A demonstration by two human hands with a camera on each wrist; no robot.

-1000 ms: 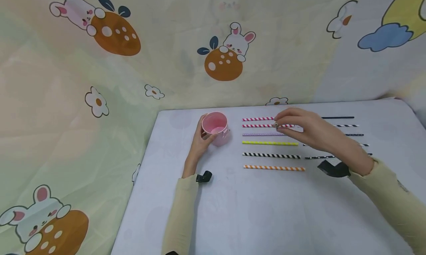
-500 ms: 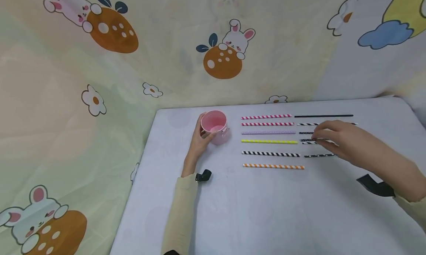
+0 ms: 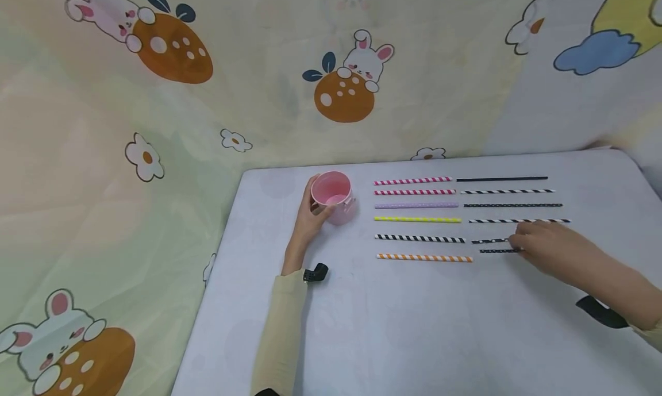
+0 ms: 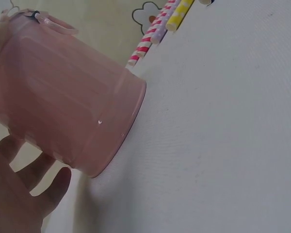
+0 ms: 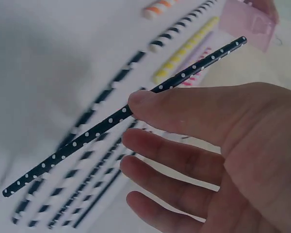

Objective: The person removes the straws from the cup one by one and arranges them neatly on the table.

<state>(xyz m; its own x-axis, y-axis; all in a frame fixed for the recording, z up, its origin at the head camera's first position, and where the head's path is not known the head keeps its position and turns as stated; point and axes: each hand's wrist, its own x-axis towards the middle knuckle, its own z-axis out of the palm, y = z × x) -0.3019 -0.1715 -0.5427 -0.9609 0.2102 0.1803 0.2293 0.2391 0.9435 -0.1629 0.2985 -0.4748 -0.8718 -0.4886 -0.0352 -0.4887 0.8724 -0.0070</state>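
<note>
My left hand (image 3: 308,223) grips a pink translucent cup (image 3: 342,215), its thumb and fingers curled round the sides; the cup's open mouth faces up in the head view. In the left wrist view the cup's wall (image 4: 63,97) and base edge show large, with fingers beneath. At the right, my right hand (image 3: 555,246) pinches a black paper straw with white dots (image 3: 496,250) between thumb and fingers. The right wrist view shows this dotted straw (image 5: 87,136) lying across the thumb tip, over the other straws. In the head view its far end is hidden by the hand.
Two columns of straws lie on the white table (image 3: 414,327). The left column has pink-striped, purple (image 3: 416,206), yellow (image 3: 418,219), black-striped (image 3: 420,238) and orange-striped (image 3: 424,258) ones. The right column holds a plain black straw (image 3: 501,179) and several black-and-white ones. A patterned cloth (image 3: 269,68) hangs behind.
My right hand has moved from over the pink-striped straws to the right and nearer, bringing the dotted straw down beside the front of the right column. My left hand and the cup stay put.
</note>
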